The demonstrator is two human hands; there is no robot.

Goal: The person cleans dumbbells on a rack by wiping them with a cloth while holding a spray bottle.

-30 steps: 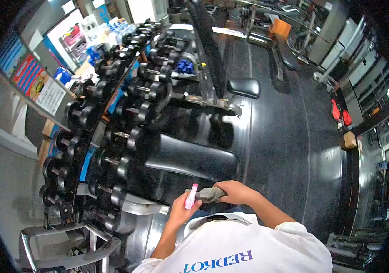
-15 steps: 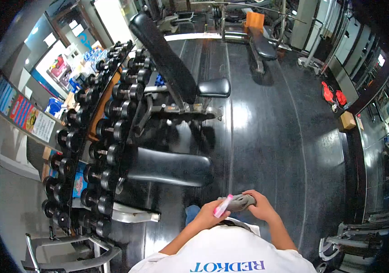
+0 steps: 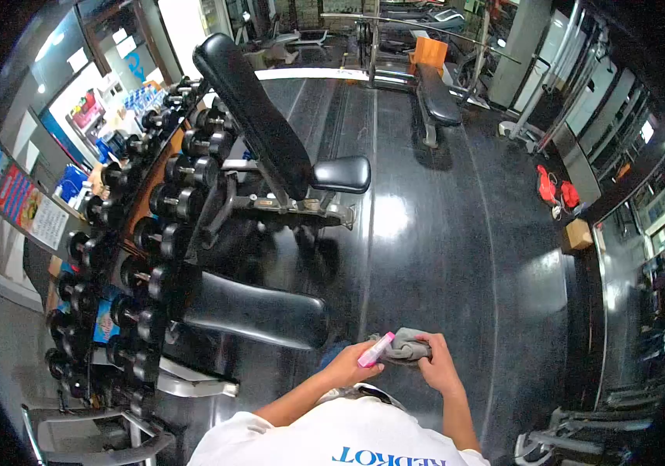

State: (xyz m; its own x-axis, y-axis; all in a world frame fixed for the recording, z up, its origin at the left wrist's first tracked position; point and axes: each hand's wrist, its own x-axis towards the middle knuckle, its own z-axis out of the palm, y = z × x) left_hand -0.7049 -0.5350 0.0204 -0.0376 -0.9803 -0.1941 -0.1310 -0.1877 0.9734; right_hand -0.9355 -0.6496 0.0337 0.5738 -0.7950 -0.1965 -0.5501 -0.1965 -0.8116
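My left hand point(image 3: 353, 365) is closed around a small white and pink bottle point(image 3: 376, 350), which tilts up to the right. Just right of it, my right hand point(image 3: 438, 363) grips a bunched grey cloth point(image 3: 408, 346) between thumb and fingers. The cloth reaches across to the bottle; whether my left fingers also pinch it is hidden. Both hands are in front of my white shirt, above the dark floor.
A flat black bench point(image 3: 259, 309) lies ahead to the left, with an upright bench point(image 3: 259, 116) beyond. Dumbbells point(image 3: 177, 200) fill a rack along the left. Red items point(image 3: 556, 190) and a box point(image 3: 579, 234) sit at the right wall.
The benches and rack have shifted left in view. Both hands moved right from their first position, then slightly left. The grey cloth now looks more spread out and bunched upward.
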